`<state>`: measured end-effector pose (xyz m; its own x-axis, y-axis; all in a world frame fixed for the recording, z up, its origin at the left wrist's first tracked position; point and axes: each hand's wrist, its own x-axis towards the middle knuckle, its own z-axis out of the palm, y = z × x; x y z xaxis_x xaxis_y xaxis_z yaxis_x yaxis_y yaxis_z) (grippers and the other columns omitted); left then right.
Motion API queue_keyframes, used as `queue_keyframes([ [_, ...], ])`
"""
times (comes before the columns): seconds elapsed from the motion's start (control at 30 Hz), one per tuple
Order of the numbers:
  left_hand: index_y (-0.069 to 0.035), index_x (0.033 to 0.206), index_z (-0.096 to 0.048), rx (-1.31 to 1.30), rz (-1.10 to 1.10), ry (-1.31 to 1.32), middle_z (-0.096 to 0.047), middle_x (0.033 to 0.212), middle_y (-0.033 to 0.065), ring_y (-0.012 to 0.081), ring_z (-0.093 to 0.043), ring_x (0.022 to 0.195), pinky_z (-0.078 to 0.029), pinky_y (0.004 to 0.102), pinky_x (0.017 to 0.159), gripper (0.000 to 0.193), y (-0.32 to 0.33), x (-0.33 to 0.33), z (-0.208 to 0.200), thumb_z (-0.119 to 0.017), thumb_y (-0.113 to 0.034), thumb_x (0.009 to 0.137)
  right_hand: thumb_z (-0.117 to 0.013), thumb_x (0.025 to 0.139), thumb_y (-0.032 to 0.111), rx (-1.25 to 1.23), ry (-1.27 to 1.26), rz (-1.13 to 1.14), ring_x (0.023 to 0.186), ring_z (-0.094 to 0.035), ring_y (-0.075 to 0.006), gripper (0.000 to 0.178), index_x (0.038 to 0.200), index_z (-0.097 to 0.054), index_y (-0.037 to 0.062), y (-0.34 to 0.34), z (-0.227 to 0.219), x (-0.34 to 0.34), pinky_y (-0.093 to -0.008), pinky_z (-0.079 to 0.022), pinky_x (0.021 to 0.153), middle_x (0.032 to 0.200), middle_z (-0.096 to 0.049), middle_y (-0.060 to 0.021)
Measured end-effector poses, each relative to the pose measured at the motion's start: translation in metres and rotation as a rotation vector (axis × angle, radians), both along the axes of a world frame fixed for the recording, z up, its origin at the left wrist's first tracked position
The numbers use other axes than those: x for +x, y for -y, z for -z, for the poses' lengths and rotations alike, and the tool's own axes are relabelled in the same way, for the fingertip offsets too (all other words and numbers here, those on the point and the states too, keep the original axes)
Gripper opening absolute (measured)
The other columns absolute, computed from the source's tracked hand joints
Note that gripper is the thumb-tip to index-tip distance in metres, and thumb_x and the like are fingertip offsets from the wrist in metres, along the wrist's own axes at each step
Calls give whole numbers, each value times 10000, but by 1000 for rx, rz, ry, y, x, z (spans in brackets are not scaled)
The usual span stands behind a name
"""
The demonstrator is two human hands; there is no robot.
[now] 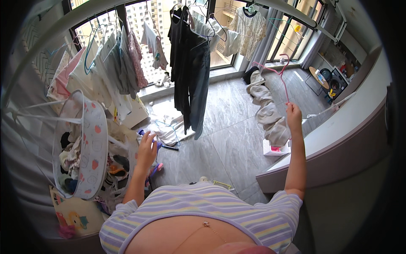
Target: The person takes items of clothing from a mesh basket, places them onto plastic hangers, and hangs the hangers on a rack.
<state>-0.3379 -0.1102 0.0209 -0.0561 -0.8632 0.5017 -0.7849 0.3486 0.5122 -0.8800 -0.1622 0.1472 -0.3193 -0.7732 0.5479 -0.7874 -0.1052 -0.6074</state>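
Note:
My right hand (294,115) is raised at the right and closed on a pink clothes hanger (285,88), its hook pointing up and away from me. A light grey, crumpled garment (267,111) hangs twisted along the hanger's left side, with a dark piece at its far end. Held out at the left, my left hand (146,149) has its fingers apart and nothing in them. Beyond that hand, white cloth (167,132) and a blue hanger lie on the floor.
Dark trousers (198,80) and a black garment (179,63) hang ahead from a rail, with several lighter clothes at the left. A strawberry-print mesh basket (94,148) hangs at the near left. A white basket (270,149) stands by the curved counter (338,142) at the right.

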Motion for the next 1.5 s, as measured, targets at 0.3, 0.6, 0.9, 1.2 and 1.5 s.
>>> queue_keyframes([
  [0.3,-28,1092,-514,216,-155,26,-407,1245,165,341,-438,1108,-387,366,885,241,19,-15,6,-481,-92,863,-437,840,228,1,-149,171,786,-579,-351,282,828,-607,3,148,-19,-138,-387,-454,700,815,-603,-198],
  [0.6,-2,1051,-526,162,-286,-27,-437,1191,190,355,-443,1096,-379,384,900,237,80,-96,28,-508,-42,818,-448,829,230,-142,-306,208,783,-577,-374,273,802,-610,12,373,-111,-226,-442,-453,689,795,-600,-214],
  [0.9,11,1003,-542,117,-500,46,-454,1167,212,368,-492,1005,-403,395,850,226,94,-130,11,-538,-61,789,-459,838,225,-484,-395,73,814,-577,-334,254,863,-603,17,534,-137,-214,-427,-451,729,851,-605,-185],
  [1.2,3,1033,-521,175,-692,13,-433,1199,192,369,-465,1051,-387,404,866,256,75,-124,2,-527,-61,785,-433,830,192,-302,-348,186,763,-576,-404,299,750,-597,-44,595,-164,-156,-467,-463,670,768,-589,-257],
  [1.5,5,1036,-514,198,-634,-7,-434,1193,210,374,-445,1077,-376,399,884,245,81,-125,7,-516,-68,802,-444,829,207,-202,-481,134,728,-583,-392,299,785,-619,-31,606,-103,-165,-455,-468,651,770,-598,-246],
])
